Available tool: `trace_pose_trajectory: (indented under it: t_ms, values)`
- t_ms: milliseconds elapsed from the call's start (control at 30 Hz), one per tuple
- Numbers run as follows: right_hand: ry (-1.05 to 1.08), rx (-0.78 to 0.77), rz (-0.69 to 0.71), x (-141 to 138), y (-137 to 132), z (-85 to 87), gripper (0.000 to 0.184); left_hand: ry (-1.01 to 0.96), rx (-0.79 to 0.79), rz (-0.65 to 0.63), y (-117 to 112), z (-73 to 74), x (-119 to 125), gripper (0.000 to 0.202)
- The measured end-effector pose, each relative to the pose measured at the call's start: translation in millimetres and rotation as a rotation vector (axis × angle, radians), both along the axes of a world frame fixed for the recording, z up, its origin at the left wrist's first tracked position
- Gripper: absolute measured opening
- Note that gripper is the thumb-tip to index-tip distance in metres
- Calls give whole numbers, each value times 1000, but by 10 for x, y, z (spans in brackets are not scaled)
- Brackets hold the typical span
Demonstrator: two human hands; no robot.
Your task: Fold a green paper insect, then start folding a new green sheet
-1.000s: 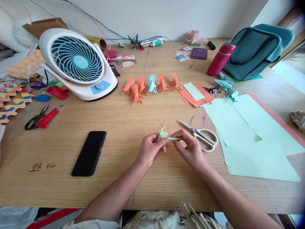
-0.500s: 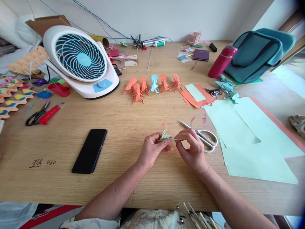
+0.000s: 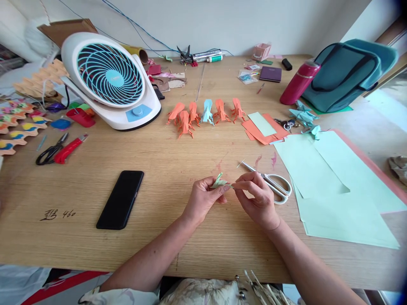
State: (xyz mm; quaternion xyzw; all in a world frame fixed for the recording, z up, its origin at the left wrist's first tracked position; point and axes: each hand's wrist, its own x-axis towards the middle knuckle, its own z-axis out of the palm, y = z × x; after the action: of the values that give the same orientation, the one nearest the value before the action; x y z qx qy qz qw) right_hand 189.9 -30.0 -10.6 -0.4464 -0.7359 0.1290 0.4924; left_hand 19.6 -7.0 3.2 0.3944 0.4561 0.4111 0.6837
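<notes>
A small light green folded paper piece (image 3: 218, 182) is held just above the wooden table (image 3: 159, 152) near its front middle. My left hand (image 3: 202, 200) pinches its left part between thumb and fingers. Pinching its right tip with closed fingers is my right hand (image 3: 259, 199). The two hands meet at the paper. White-handled scissors (image 3: 273, 183) lie right behind my right hand.
A black phone (image 3: 121, 199) lies left of my hands. Large light green sheets (image 3: 330, 182) cover the right side. A row of orange and blue folded figures (image 3: 206, 112) stands mid-table, with a white fan (image 3: 111, 80), black scissors (image 3: 49, 151), a red bottle (image 3: 299, 82) and a teal bag (image 3: 346, 72) beyond.
My right fingers have slid left along the paper's thin tip toward my left hand, so less of the tip shows. The view has shifted slightly.
</notes>
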Motion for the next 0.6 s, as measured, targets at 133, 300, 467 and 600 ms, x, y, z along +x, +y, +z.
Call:
trace_pose_trajectory:
  t_ms: [133,300,467,600]
  values:
    - [-37,4,20,20,2,-5,30,0,3,-5,-5,13,-4,33]
    - [-82,14,36,45,15,9,31,0,1,0,-13,21,-1,31]
    - [-144,32,50,64,24,22,28,4,-1,10,-9,10,4,31]
    - [-160,46,69,58,32,24,25,21,2,-6,-8,-16,-1,34]
